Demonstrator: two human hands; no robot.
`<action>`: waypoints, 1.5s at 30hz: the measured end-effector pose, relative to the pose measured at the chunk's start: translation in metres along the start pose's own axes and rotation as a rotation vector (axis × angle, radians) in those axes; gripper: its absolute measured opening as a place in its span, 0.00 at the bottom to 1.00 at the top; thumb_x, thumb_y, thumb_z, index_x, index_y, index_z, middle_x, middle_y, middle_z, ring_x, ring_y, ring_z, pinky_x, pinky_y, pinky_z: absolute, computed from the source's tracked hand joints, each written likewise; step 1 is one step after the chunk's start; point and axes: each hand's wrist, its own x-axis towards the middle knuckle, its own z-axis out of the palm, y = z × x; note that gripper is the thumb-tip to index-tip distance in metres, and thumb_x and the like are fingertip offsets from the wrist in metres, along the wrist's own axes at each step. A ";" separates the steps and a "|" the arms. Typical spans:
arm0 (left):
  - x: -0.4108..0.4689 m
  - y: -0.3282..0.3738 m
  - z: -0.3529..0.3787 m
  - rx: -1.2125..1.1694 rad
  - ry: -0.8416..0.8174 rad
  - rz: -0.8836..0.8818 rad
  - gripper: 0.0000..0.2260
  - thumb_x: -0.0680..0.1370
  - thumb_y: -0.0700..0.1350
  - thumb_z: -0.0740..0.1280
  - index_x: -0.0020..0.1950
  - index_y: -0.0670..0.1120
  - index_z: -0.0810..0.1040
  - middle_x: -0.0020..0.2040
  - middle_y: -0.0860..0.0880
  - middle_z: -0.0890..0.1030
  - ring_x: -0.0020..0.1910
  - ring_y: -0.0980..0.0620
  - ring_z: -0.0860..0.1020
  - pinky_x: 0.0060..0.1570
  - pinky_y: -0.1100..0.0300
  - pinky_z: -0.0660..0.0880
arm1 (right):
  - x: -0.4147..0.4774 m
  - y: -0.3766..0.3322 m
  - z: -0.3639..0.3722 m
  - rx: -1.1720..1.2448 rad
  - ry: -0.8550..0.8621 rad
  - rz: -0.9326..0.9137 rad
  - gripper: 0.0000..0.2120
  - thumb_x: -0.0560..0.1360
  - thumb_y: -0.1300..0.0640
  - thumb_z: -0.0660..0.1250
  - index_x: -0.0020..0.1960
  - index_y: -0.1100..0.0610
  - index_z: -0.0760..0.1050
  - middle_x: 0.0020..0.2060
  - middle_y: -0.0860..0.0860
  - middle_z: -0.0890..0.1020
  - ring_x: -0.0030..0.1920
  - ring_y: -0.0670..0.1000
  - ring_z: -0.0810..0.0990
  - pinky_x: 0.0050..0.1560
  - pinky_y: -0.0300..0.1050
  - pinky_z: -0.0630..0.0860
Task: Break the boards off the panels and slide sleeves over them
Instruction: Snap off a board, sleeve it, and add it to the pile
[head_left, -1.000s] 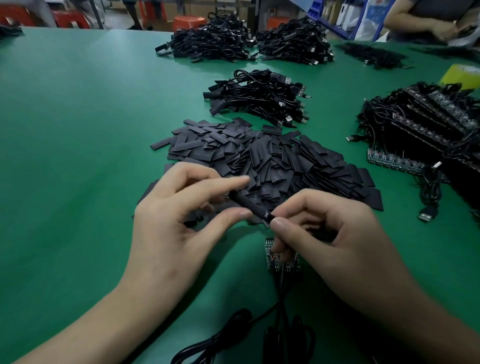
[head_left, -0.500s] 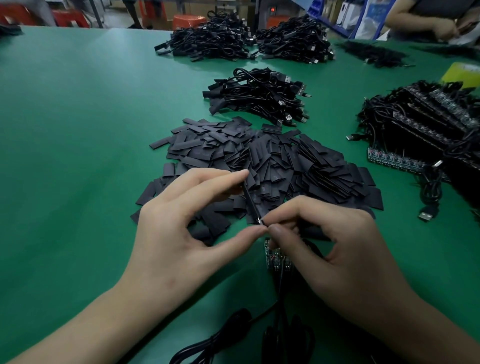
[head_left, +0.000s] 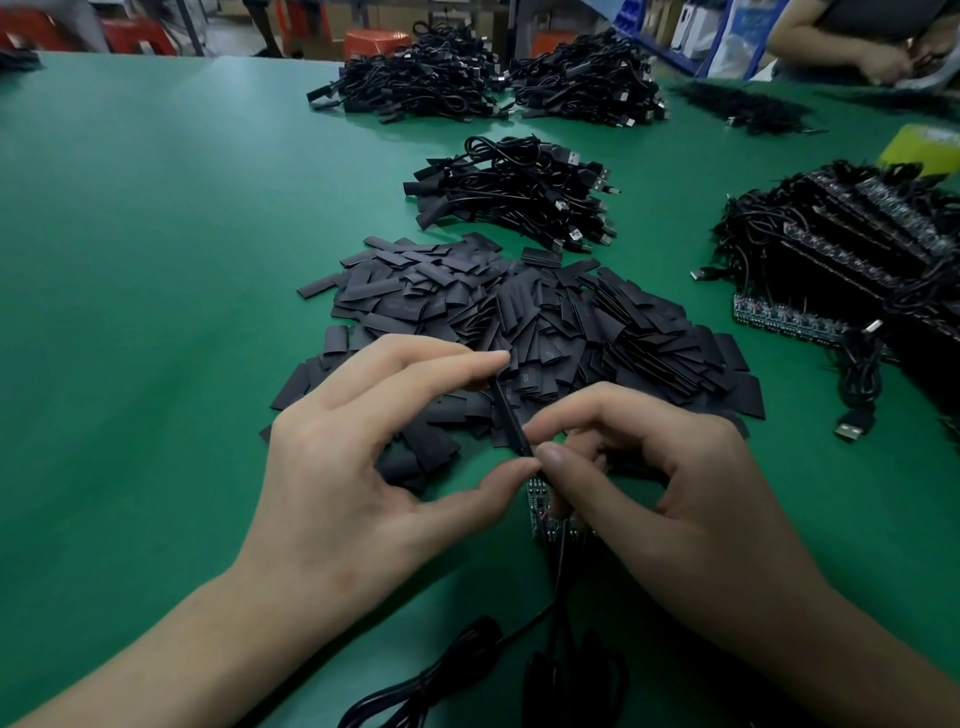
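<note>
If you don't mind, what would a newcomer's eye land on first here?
Probably the large heap of flat black sleeves at the middle of the green table. Just in front, the left hand and right hand pinch one thin black sleeve close to a small circuit board, with bundled black cables behind the heap.

No legible text anywhere.
</note>
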 end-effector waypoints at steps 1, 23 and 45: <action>0.000 0.000 0.000 -0.005 -0.005 0.000 0.21 0.71 0.53 0.77 0.60 0.46 0.82 0.54 0.51 0.81 0.56 0.57 0.80 0.59 0.67 0.71 | 0.000 0.001 0.000 -0.011 0.005 -0.008 0.03 0.78 0.55 0.69 0.51 0.50 0.82 0.32 0.47 0.81 0.35 0.49 0.82 0.38 0.46 0.77; 0.001 -0.004 0.003 -0.088 -0.030 -0.095 0.21 0.71 0.55 0.76 0.61 0.49 0.82 0.55 0.53 0.83 0.57 0.51 0.81 0.58 0.62 0.74 | -0.001 0.003 -0.005 -0.198 0.048 -0.140 0.05 0.78 0.54 0.71 0.52 0.52 0.83 0.40 0.42 0.84 0.41 0.44 0.84 0.41 0.42 0.80; -0.003 -0.013 0.009 -0.211 0.045 -0.267 0.23 0.69 0.53 0.78 0.64 0.55 0.81 0.54 0.57 0.84 0.56 0.54 0.83 0.57 0.58 0.79 | 0.001 0.008 -0.003 -0.262 -0.065 -0.070 0.12 0.77 0.46 0.70 0.57 0.49 0.81 0.45 0.41 0.81 0.47 0.44 0.81 0.46 0.40 0.76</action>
